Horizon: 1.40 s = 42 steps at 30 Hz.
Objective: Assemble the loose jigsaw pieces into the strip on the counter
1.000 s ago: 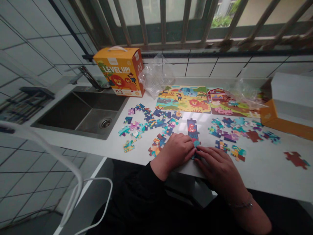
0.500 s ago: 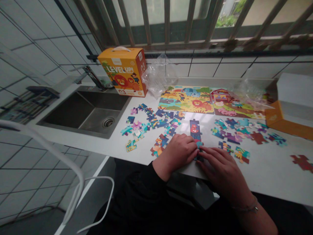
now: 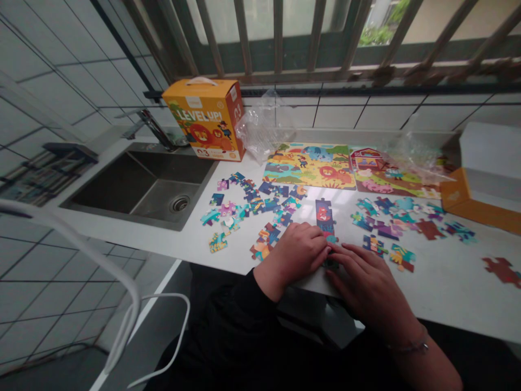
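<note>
Both hands are down flat at the near edge of the white surface [image 3: 448, 282], fingertips meeting over the bottom end of a short strip of joined puzzle pieces [image 3: 324, 216]. The left hand [image 3: 299, 251] is loosely curled, fingers pressing on the strip's lower end, not really wrapped around anything. The right hand [image 3: 364, 277] lies palm down with fingers stretched out, touching the same spot from the other side. The bit right under the fingertips is hidden, so can't tell exactly what's pinched there.

The strip runs away from the hands toward a finished jungle puzzle [image 3: 310, 165], with a finished farm puzzle [image 3: 382, 174] just beside that. Loose pieces sit in a pile on the left [image 3: 248, 209] and another scatter on the right [image 3: 396, 222], plus one reddish piece [image 3: 503, 270] well apart. Further out: an orange puzzle box [image 3: 205, 119], a crumpled plastic bag [image 3: 264, 127], and a steel sink [image 3: 142, 184] on the left.
</note>
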### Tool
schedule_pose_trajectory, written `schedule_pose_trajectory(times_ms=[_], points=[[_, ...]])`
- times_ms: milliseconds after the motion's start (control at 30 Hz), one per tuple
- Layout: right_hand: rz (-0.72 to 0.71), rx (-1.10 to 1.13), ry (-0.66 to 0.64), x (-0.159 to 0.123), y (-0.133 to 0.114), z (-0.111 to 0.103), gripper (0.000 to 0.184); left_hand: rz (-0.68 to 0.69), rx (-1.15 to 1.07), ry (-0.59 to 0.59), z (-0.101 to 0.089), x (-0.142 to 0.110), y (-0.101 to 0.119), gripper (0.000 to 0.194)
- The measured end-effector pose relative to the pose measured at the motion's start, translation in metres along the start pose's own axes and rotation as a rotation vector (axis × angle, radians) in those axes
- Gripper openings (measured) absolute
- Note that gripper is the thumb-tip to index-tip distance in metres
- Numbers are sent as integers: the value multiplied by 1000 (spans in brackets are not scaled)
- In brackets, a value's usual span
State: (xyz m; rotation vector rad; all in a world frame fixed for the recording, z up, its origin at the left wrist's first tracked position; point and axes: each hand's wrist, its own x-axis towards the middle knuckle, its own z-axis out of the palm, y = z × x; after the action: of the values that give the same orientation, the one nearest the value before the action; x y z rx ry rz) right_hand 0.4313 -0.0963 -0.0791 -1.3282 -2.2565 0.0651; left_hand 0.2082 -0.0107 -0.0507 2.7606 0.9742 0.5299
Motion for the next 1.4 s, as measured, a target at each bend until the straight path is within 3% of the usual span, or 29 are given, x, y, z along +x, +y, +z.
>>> schedule_pose_trajectory(times_ms=[533, 767, 1033, 1400], points=[[12, 29, -14, 1, 1, -1, 32, -7, -17, -2, 1, 0, 0, 32], [62, 71, 41, 10, -5, -7, 24, -103, -97, 66, 0, 1, -2, 20], [87, 95, 43, 13, -6, -9, 23, 2, -142, -8, 0, 2, -5, 13], [127, 124, 51, 13, -2, -4, 17, -6, -158, 30, 3, 7, -11, 18]])
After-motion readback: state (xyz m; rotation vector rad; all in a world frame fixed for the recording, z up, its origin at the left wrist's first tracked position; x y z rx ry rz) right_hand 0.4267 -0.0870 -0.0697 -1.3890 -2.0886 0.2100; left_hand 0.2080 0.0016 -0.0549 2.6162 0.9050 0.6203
